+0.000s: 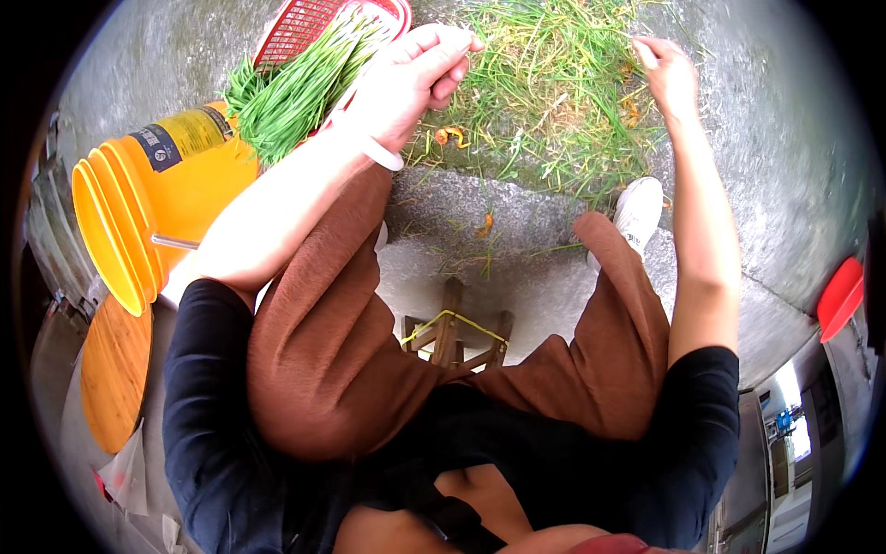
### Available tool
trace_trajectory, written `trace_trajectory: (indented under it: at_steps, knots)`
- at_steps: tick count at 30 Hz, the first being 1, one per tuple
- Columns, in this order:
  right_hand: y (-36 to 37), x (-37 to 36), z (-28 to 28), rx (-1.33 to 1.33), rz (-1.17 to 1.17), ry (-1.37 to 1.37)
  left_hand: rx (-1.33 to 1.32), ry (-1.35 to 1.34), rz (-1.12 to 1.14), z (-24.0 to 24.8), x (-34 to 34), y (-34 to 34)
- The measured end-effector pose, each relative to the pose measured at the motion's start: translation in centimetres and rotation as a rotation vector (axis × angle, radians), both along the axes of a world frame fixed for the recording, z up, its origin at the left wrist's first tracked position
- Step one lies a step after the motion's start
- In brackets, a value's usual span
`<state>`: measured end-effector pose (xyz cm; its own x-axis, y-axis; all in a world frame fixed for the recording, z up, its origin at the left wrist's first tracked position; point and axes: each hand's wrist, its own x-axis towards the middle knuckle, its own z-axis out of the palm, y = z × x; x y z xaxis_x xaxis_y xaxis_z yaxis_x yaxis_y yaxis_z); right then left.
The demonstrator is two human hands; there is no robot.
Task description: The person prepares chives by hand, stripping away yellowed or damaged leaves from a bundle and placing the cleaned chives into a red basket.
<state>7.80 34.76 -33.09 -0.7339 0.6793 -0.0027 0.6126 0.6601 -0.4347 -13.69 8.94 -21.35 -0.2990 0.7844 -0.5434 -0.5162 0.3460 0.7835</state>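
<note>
Person is sitting on a low wooden stool w/ knees apart, leaning fwd over a loose pile of greens spread on the concrete ground. Left hand is hovering at the near edge of that pile, fingers curled together w/ thumb; looks like it's pinching thin stalks, but can't tell for sure since the hand is hiding whatever is in it. Right hand is reaching to the far side of the pile, fingertips closing on a pale stalk or two at the top. Cleaned bunch of chives is lying across a red slotted basket, just beside the left wrist, tips hanging past the rim toward the stacked yellow buckets. Risks, as a judgement: the left forearm is passing right over the bunch, so a careless swing could be knocking stalks off the basket onto the dirty ground; the overhang is making that easier. Orange scraps and yellowed bits are sitting mixed in the pile, so bad pieces could be getting carried along w/ good ones. White shoe is touching the pile edge, so trampling is possible too.
</note>
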Motion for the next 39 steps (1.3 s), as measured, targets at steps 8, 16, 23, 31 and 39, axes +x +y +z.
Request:
trace_trajectory:
  at_steps: [8, 16, 23, 31, 39]
  knots:
    - [-5.9, -0.6, 11.7, -0.752, -0.007, 0.317, 0.269, 0.801, -0.22, 0.8, 0.1, 1.2]
    - [-9.5, -3.2, 12.8, -1.031, 0.184, 0.275, 0.254, 0.748, -0.467, 0.9, 1.6, 2.1]
    - [-10.4, -3.3, 12.4, -1.074, 0.097, 0.318, 0.383, 0.752, -0.415, 0.4, 2.0, 2.0]
    - [-14.6, -2.3, 11.1, -0.824, 0.187, 0.335, 0.079, 0.627, -0.679, 0.3, 3.3, -0.7]
    - [-17.0, 0.0, 9.6, -0.465, 0.79, 0.088, 0.073, 0.541, -0.35, -1.6, 0.7, -1.0]
